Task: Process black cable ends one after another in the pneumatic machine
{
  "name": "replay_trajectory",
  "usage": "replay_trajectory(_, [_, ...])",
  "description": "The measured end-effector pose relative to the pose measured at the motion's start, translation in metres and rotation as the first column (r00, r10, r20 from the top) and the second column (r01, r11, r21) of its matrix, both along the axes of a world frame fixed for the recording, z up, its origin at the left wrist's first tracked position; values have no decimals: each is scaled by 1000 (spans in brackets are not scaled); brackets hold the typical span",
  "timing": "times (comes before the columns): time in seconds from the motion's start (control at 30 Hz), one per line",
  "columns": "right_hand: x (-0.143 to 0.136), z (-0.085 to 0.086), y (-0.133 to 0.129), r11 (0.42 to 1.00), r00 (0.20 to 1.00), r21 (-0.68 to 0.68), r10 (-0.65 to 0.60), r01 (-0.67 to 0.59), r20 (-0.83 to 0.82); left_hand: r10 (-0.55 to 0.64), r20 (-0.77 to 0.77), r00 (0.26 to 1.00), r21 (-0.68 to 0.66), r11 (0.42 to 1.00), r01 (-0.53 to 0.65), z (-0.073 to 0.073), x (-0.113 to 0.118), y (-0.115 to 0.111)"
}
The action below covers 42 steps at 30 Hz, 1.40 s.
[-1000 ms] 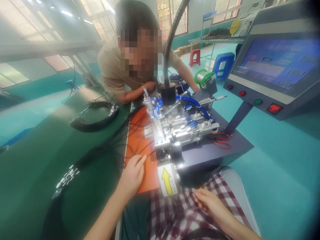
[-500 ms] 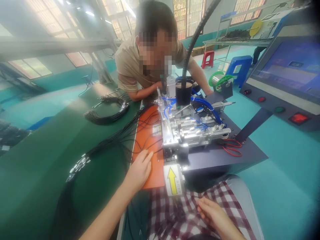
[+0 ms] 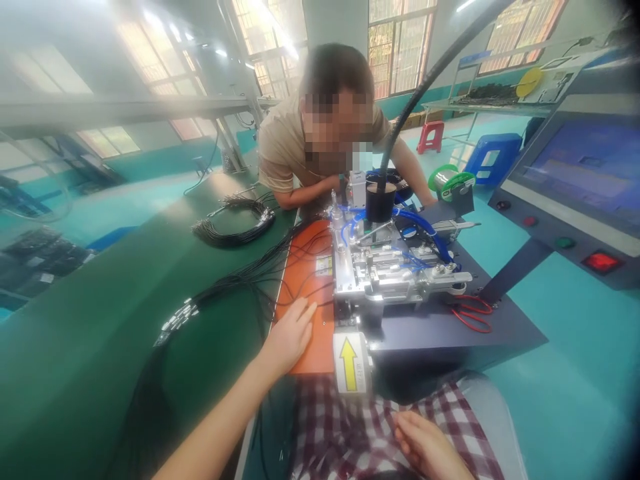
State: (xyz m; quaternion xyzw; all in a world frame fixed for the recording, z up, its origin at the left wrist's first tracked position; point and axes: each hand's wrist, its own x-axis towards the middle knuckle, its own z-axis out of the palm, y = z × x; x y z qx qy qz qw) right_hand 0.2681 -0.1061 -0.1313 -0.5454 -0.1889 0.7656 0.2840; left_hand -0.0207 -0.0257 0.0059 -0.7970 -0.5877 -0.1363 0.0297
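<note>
My left hand (image 3: 291, 338) lies on the orange plate (image 3: 319, 358), its fingers stretched forward beside thin black cables (image 3: 306, 293) that run into the metal machine (image 3: 383, 275). The thumb is hidden. Over the checked cloth on my lap is my right hand (image 3: 419, 433), its fingers curled and pressed together; whatever they may hold cannot be made out. Between the hands, a white block with a yellow arrow (image 3: 349, 363) sticks out from the machine's front.
On the green table, a long cable bundle (image 3: 235, 273) runs left and a coil of cables (image 3: 235, 223) lies farther back. Another person (image 3: 285, 143) leans over the machine's far side. A screen panel (image 3: 585, 160) stands right, near a green wire spool (image 3: 450, 181).
The camera view has shifted, so the scene sits slightly farther right and lower. Both hands keep nearly the same places and poses. The other person still leans in.
</note>
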Motion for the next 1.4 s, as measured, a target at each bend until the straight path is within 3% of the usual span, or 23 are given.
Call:
replay_trajectory(0.33, [-8,3,1,998,996,51,19,-23,89,-12,-24,1000,4,1000,12,0,-1,1])
replay_trajectory(0.47, [-6,14,3,979,982,139,129,-148,140,-32,-36,999,-9,999,32,3,-1,4])
replay_trajectory(0.57, [-19,40,2,862,918,325,331,-389,219,-55,-49,997,-62,997,52,11,-2,6])
replay_trajectory(0.67, [-46,71,1,644,777,436,528,-629,342,-51,-74,996,-126,991,42,18,-3,10])
replay_trajectory(0.8, [-85,87,-3,492,671,460,596,-740,442,-56,-133,989,-199,980,28,24,-6,15])
replay_trajectory(0.9, [-102,83,-11,510,613,356,728,-783,307,-67,-165,984,-229,973,28,25,-8,18])
replay_trajectory(1.0, [-103,84,-20,559,618,285,762,-778,193,-65,-177,982,-241,970,21,24,-9,20])
replay_trajectory(1.1, [-92,104,-24,620,676,274,704,-735,219,-59,-190,980,-246,969,10,24,-9,22])
replay_trajectory(1.17, [-81,124,-20,598,683,332,671,-729,290,-57,-194,979,-259,966,5,26,-8,22])
replay_trajectory(1.2, [-76,135,-17,538,658,382,656,-751,369,-58,-191,980,-266,964,5,27,-7,22])
replay_trajectory(1.27, [-68,153,-10,346,593,485,538,-803,599,-61,-178,982,-272,962,10,28,-5,23])
replay_trajectory(1.33, [-64,166,-4,114,540,534,311,-838,782,-69,-161,984,-265,964,25,30,-6,26])
replay_trajectory(1.4, [-63,173,3,-80,502,513,120,-855,856,-74,-147,986,-252,967,35,35,-10,30])
